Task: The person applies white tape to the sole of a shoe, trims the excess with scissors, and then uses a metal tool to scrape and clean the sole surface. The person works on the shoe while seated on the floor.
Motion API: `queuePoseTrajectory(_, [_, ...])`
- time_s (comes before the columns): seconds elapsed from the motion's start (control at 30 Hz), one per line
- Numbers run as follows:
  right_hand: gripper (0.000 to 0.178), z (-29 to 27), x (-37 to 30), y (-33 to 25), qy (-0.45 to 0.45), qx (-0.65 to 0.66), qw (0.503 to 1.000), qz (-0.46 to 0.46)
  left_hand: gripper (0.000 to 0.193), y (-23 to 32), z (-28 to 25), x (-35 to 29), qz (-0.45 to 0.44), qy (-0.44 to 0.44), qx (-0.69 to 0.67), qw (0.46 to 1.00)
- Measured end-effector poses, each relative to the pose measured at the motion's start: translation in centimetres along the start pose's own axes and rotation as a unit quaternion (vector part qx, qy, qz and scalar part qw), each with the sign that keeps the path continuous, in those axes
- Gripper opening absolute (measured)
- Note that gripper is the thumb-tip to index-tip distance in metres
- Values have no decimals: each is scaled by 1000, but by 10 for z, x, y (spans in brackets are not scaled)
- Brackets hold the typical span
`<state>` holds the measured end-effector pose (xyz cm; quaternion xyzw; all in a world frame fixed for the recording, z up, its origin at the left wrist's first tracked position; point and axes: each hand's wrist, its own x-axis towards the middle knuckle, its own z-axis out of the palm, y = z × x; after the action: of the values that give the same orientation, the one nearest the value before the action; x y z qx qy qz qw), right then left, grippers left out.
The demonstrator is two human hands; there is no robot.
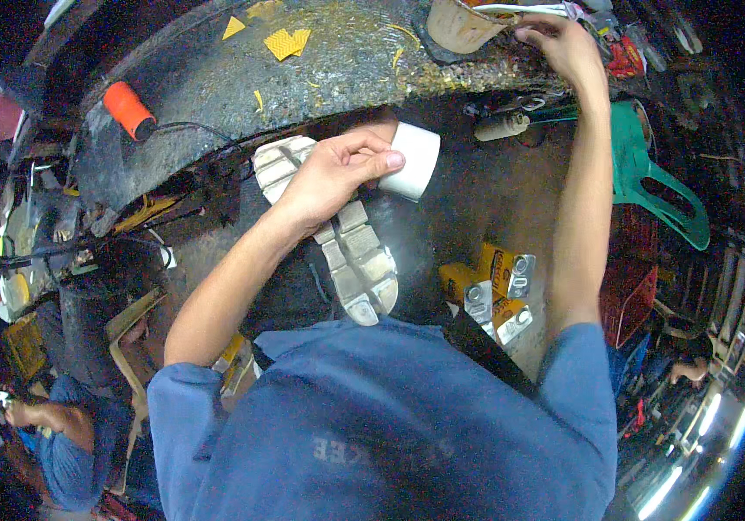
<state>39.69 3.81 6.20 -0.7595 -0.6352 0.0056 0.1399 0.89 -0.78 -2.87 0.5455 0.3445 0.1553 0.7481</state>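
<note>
Sole (357, 247), left hand (335, 175) across it, right hand (568, 50) near tan container (459, 30)

A dark, scuffed workbench (190, 74) stands over a brownish floor (524, 195). Beyond the tabletop's near edge, toward its right end, are a green plastic chair (683, 207) and a red crate (636, 308); well apart from the tabletop, white tube lights (710, 415) glow in dimness.

Head-worn fisheye, downward over hands (327, 180)
</note>
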Motion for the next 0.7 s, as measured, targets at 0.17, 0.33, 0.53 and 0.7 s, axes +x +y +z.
queuePoseTrajectory(0.17, [13, 29, -156, -88, 64, 422, 891, 155, 22, 2, 0, 4, 24, 7, -119, 993])
queuePoseTrajectory(0.33, [22, 89, -233, -162, 83, 676, 663, 310, 21, -1, 1, 5, 8, 18, -110, 994])
queuePoseTrajectory(0.53, [33, 94, -230, -203, 165, 676, 622, 361, 18, 1, 5, 3, 8, 21, -152, 988])
queuePoseTrajectory(0.7, [30, 100, -230, -206, 184, 667, 621, 368, 17, 3, 8, 3, 13, 26, -125, 992])
